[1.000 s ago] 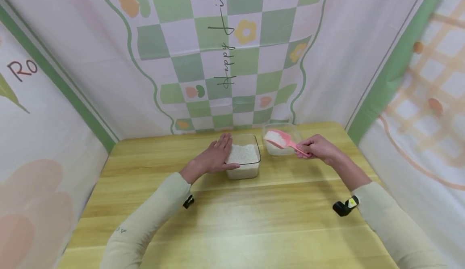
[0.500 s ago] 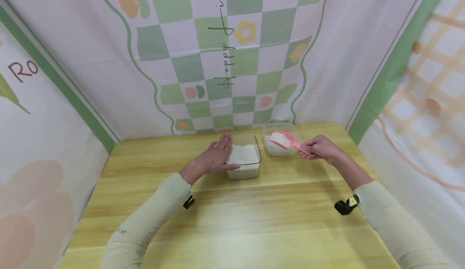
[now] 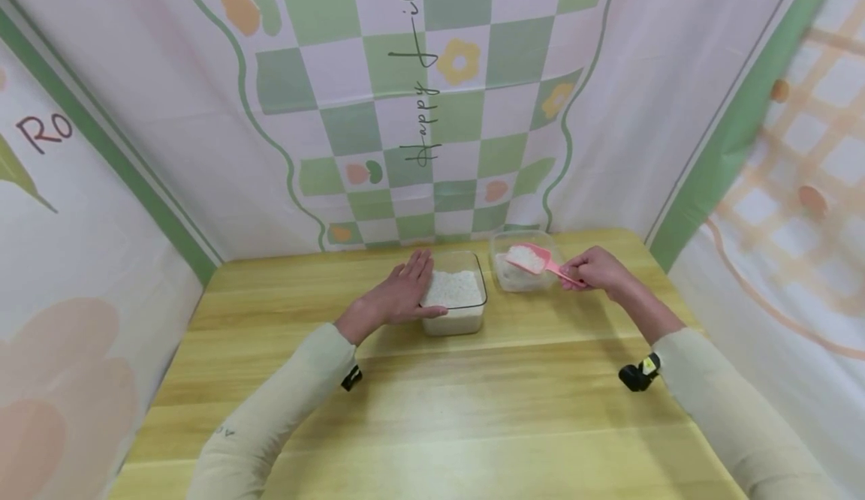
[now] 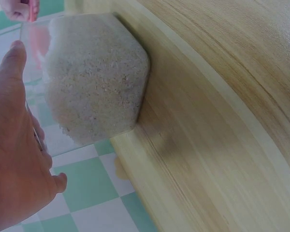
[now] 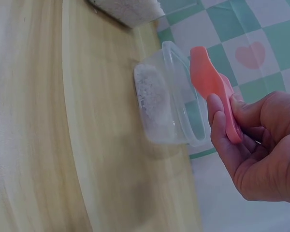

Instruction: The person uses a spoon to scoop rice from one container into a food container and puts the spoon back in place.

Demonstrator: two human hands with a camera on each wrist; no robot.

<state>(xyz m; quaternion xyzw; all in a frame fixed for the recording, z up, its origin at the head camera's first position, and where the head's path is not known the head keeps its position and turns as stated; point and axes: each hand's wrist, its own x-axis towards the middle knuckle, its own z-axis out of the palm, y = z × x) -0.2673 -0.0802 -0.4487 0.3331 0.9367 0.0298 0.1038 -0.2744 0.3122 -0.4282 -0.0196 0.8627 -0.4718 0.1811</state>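
My right hand (image 3: 589, 269) pinches the handle of a pink scoop (image 5: 210, 77), with the thumb on one side and fingers on the other. White rice (image 3: 524, 258) is heaped in the scoop, which hangs over a clear plastic tub (image 5: 157, 106) holding a low layer of rice. My left hand (image 3: 403, 290) rests with straight fingers along the left rim of a clear square container (image 3: 454, 323), its thumb over the near edge. That container is well filled with rice, seen through its wall in the left wrist view.
The two containers stand side by side near the back of the wooden table (image 3: 432, 410). Behind it hangs a green-and-white checked curtain (image 3: 378, 117), with more printed cloth (image 3: 764, 207) along both sides.
My right hand has drawn the loaded scoop a little to the right, farther over the plastic tub, and the scoop lies more level. The left hand has stayed at the container's rim.
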